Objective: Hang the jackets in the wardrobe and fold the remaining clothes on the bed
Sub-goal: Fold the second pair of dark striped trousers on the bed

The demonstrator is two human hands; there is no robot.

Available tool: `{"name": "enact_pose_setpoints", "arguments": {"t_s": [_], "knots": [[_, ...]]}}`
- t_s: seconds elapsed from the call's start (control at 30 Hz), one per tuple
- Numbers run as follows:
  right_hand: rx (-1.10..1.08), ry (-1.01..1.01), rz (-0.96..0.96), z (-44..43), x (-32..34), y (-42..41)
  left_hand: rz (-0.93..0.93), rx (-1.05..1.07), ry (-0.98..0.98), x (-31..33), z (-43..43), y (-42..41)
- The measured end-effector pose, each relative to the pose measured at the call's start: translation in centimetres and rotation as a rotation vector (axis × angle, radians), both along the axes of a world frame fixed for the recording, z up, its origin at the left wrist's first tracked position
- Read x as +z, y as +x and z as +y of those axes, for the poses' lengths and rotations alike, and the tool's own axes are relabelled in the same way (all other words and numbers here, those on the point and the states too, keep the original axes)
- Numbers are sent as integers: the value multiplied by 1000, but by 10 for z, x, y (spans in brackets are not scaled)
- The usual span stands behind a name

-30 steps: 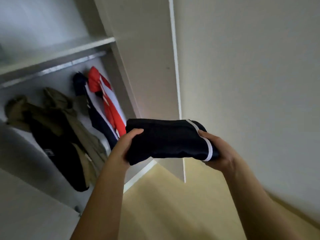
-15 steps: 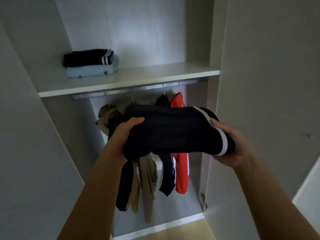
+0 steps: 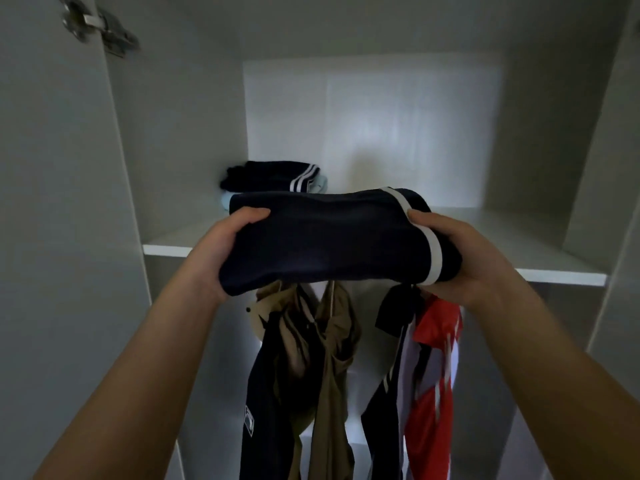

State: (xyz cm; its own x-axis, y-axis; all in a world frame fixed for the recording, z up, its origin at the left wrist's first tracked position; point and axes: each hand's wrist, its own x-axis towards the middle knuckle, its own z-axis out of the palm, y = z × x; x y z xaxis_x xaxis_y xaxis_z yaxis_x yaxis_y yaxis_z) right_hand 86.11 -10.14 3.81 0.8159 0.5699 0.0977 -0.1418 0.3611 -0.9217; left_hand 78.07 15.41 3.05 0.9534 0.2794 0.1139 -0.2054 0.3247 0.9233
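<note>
Folded navy garment (image 3: 329,244), soft matte knit, a flattish oblong bundle with one broad white band across its right end. It is held level in the air in front of the shelf's (image 3: 540,251) front edge, about at shelf height and overlapping the middle of that edge. Left grip (image 3: 225,244) is curled round the bundle's left end, thumb on top, fingers underneath. Right grip (image 3: 460,258) clasps the right end the same way, thumb beside the white band. Both forearms bare.

Shelf is a smooth white board inside the wardrobe (image 3: 173,150), which has plain pale flat panels. At the shelf's back left sits a small stack: a navy folded piece (image 3: 270,176) with thin white stripes at its right end, lying on a pale blue folded piece (image 3: 225,200).

Below the shelf hang jackets, limp and creased: a dark navy jacket (image 3: 263,393) with a small pale badge, touching an olive jacket (image 3: 332,358), then a red and white jacket (image 3: 433,375) with navy parts, near the right side. Metal hinge (image 3: 100,26), shiny, blurred, at the upper left corner of the wardrobe.
</note>
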Motion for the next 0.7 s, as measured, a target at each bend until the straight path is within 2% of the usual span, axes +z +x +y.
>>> {"name": "enact_pose_setpoints", "arguments": {"t_s": [0.2,0.37,0.63,0.7], "knots": [[-50,-145,-93,53,43,80,8,-17,132,40,62,73],[-70,-102,-169,116,92,159,-64,20,161,94,119,159],[-196,-37,-170,234,159,304,-111,118,256,181,212,308],[-209,-55,-175,262,165,340,-46,164,334,192,240,340]]}}
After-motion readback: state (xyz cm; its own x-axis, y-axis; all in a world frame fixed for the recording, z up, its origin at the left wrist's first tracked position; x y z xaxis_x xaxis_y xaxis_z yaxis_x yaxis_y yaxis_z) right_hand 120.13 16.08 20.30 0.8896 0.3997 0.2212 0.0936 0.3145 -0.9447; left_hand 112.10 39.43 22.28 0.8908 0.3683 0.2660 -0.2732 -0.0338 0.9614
